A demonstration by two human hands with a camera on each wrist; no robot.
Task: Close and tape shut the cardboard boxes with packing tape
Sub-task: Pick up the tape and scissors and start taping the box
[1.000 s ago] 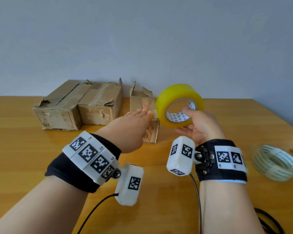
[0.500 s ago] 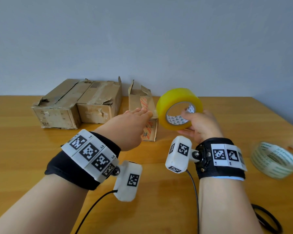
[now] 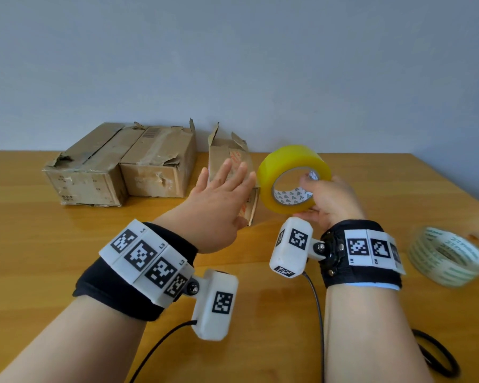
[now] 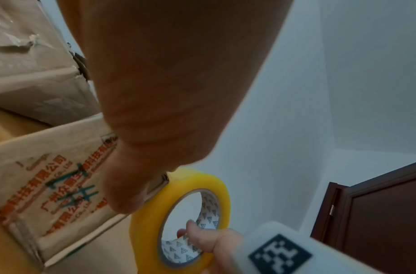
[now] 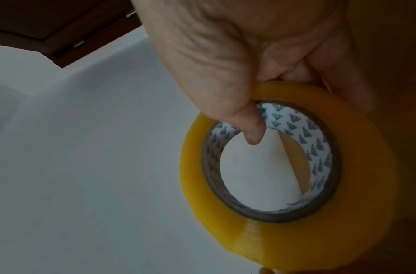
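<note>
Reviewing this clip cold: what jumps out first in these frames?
The yellow tape roll stands out, held up over the middle of the wooden table by the right hand, thumb hooked through its core. Beside it the left hand stretches flat toward the small open-flapped box. Two battered boxes sit back left, and a pale tape roll lies far right.

My right hand (image 3: 331, 200) grips a yellow tape roll (image 3: 293, 164); its core is white with grey triangles. Boxes (image 3: 122, 167) plain brown; small box (image 4: 49, 178) printed orange-red. Second tape roll (image 3: 447, 257) whitish, green lettering. Table (image 3: 39, 244) honey-orange wood. Wristbands (image 3: 361, 277) black.
</note>
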